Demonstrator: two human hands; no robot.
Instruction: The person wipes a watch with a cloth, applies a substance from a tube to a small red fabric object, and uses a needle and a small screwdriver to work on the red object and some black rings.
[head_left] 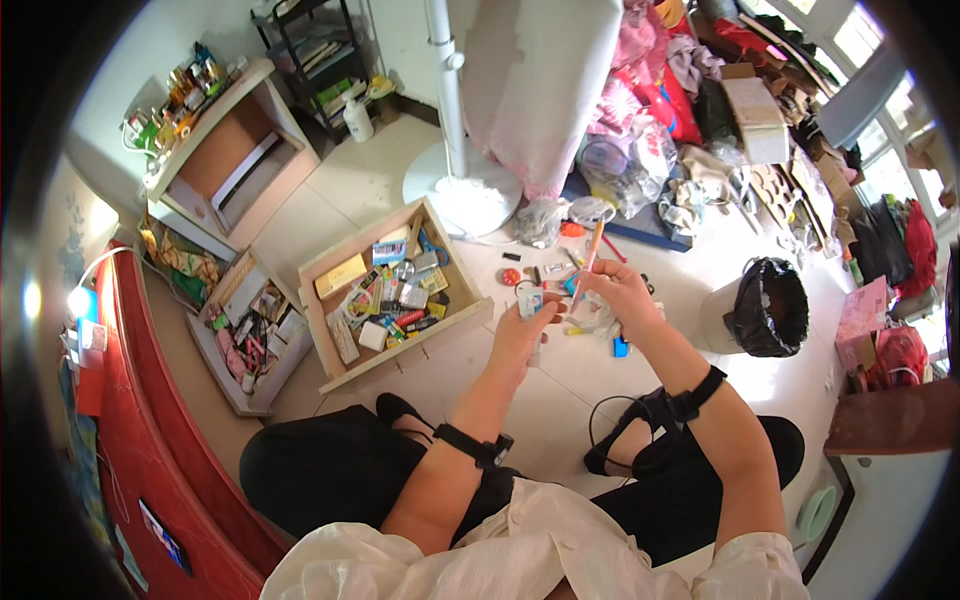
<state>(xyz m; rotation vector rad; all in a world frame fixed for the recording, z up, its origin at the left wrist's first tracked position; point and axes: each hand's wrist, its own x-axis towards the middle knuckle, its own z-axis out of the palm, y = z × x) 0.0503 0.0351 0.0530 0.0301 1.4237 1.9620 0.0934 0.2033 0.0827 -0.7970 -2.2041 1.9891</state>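
In front of me, over the floor, my right hand (622,296) pinches a slim orange and pink stick (592,258) shaped like a pencil or pen, held nearly upright. Close beside it, my left hand (530,328) is closed on a small pale blue and white item (530,303), too small to name. The stick's lower end comes near the left fingertips; whether they touch I cannot tell. Below and behind the hands lie scattered small things, among them a round red piece (511,276) and a blue piece (621,347).
To the left sits a pulled-out wooden drawer (385,363) of small goods, with a second drawer (237,393) beyond it. A bin (770,308) lined with a black bag stands right. Bags and clothes are heaped far right, near a white pole (447,100) on a round base.
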